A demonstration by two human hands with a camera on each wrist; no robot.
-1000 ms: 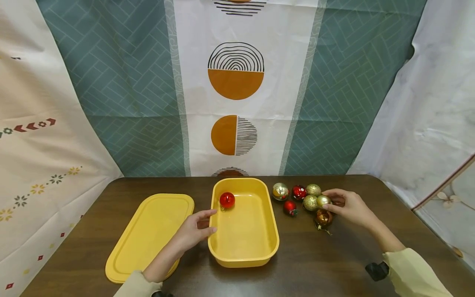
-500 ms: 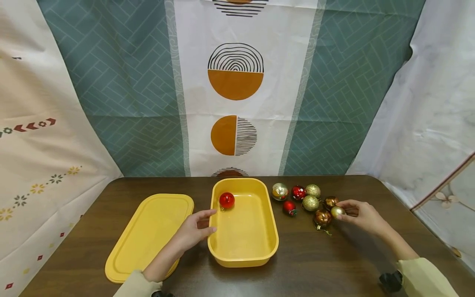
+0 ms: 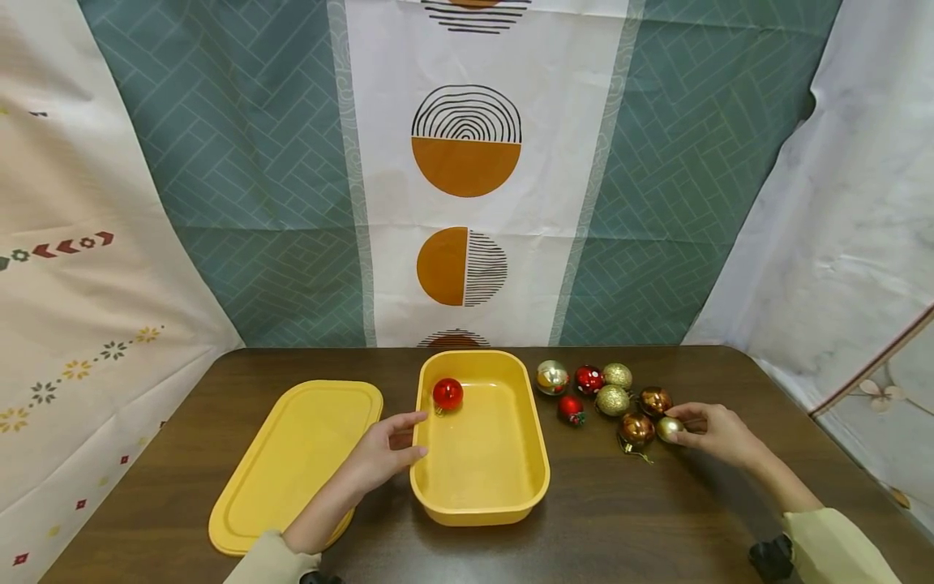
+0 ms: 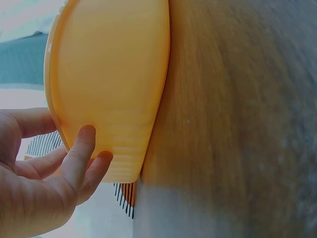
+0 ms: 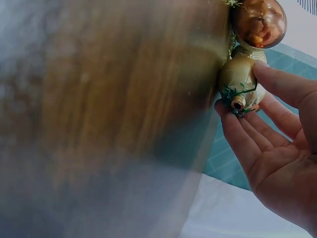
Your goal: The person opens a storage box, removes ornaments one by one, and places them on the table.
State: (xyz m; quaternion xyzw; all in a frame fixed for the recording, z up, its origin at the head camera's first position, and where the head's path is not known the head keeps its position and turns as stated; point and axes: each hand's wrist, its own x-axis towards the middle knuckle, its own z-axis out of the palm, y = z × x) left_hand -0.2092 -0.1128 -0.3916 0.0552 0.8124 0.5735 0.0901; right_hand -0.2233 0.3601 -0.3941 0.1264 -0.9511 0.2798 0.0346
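Observation:
My left hand point(image 3: 383, 454) holds the left wall of a yellow plastic box point(image 3: 485, 462), thumb and fingers on either side of the rim in the left wrist view. A shiny red Christmas bauble point(image 3: 447, 393) lies inside, towards the far left. To the right of the box, my right hand point(image 3: 718, 436) pinches a small pale gold bauble point(image 5: 235, 77) between thumb and fingers, down at the table. Its cap and green trim face the right wrist camera. Close beside it are two copper baubles, one nearer point(image 3: 636, 431) with a gold string and one farther point(image 3: 654, 401).
Two glittery gold baubles point(image 3: 612, 400), a dotted red one point(image 3: 588, 380), a small red one point(image 3: 571, 409) and a silvery one point(image 3: 551, 378) lie between box and right hand. A yellow lid point(image 3: 292, 462) lies flat at left. Patterned cloth point(image 3: 467, 284) hangs behind the table.
My right hand has brought the pale gold bauble right and nearer, from the glittery baubles to beside the copper ones. The farther copper bauble now shows fully. My left hand stays put.

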